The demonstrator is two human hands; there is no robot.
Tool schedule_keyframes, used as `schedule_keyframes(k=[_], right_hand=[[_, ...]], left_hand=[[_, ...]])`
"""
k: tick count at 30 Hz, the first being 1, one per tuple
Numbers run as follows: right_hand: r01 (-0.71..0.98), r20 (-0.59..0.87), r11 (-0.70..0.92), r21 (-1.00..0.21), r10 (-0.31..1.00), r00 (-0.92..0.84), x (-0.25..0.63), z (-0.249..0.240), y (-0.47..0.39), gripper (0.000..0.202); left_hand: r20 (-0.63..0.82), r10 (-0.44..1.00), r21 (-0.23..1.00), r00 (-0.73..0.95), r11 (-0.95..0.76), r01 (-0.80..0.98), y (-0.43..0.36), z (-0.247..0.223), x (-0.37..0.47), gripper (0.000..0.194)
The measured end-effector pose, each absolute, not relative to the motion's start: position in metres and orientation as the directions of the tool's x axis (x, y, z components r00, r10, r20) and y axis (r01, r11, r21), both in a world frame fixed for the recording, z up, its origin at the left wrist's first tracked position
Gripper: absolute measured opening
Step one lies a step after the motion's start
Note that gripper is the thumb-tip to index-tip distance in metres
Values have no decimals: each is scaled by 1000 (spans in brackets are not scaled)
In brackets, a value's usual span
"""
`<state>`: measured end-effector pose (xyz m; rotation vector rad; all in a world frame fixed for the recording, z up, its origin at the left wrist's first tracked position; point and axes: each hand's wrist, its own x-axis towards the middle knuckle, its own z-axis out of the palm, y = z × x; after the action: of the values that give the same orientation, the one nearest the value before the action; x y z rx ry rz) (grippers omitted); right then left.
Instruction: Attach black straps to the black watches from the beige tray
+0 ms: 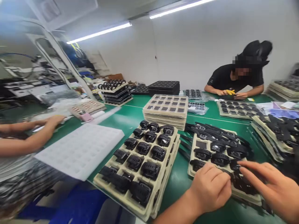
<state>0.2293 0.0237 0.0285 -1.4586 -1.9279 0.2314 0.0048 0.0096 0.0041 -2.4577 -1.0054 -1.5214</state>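
Note:
My left hand (pixel 210 188) is closed, its knuckles up, over the near edge of a cream tray (pixel 192 155) of black watches. Whatever its fingers grip is hidden beneath them. From the right, my right hand (pixel 268 186) reaches over the same tray with fingers stretched and apart. Its fingertips are beside a black watch (pixel 234 165), and I cannot tell whether they touch it. Looped-strap watches (pixel 219 158) sit in the tray's compartments, while flat-lying watches with long straps (pixel 210 132) are heaped across its far end.
Left of my hands stands a stack of cream trays (pixel 161 193) filled with strapped watches. Behind it are stacked trays (pixel 164 109) and black trays (pixel 163 87). A white foam sheet (pixel 81 149) lies left, near another person's arm (pixel 44 130). Across the green table (pixel 116 119), a person (pixel 235 77) works.

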Motion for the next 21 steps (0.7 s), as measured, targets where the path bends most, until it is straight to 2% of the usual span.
schedule_keyframes(k=[3,7,14,18,21], right_hand=[[822,411,309,-478,906,-102,206,53,61,39],[757,301,476,-448,877,-374,152,64,121,32],[689,51,599,-408,769,-637,111,58,156,27],[682,-70,613,-399,721,-690,113,63,155,27],[735,-103,583,-346,756,-647,119,70,160,33]], left_hand=[[835,474,290,278,-811,509,-2,9,5,15],[831,456,271,318,-832,485,-7,5,11,15],[791,498,301,355,-822,484,-3,-4,15,12],[786,487,285,380,-832,477,-5,-6,17,8],[776,490,282,398,-833,476,-6,-6,18,8]])
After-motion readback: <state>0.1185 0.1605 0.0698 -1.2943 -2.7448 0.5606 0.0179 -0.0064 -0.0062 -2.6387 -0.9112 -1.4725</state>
